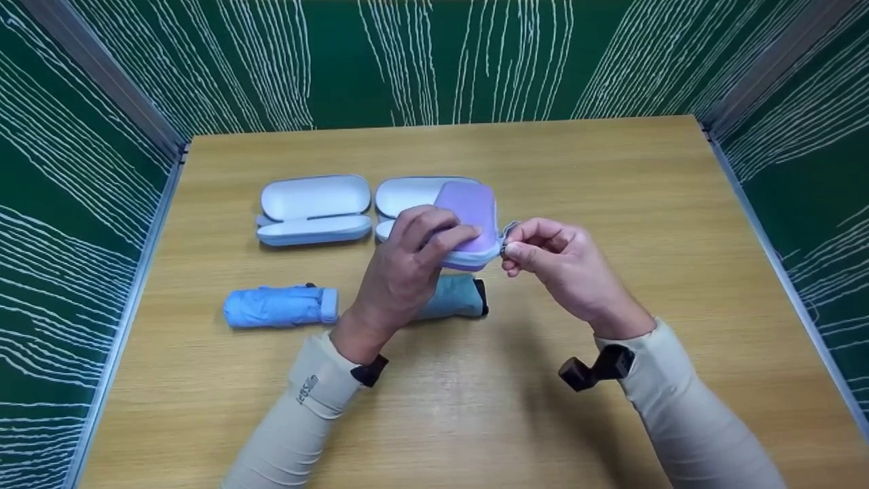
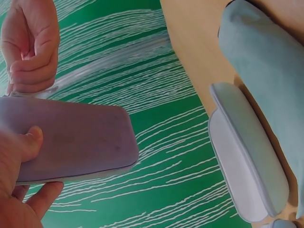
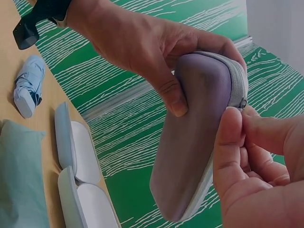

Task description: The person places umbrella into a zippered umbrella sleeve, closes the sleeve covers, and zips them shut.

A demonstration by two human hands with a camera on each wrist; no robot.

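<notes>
A purple zip case (image 1: 468, 207) with a pale grey zipper band is held up above the table. My left hand (image 1: 407, 268) grips it, thumb on one broad face (image 2: 71, 137) and fingers on the other side. At the case's right corner my right hand (image 1: 567, 268) pinches the small metal zipper pull (image 3: 243, 102) between thumb and finger. The other fingers of that hand (image 3: 261, 161) are curled in. In the right wrist view the zipper runs along the case's edge and looks closed where it shows.
Two hard glasses cases, a left one (image 1: 316, 197) and a right one (image 1: 400, 197), lie open at the back, white inside. A folded blue umbrella (image 1: 278, 307) lies at front left. A teal fabric pouch (image 1: 456, 297) with a black end is partly hidden under my left hand.
</notes>
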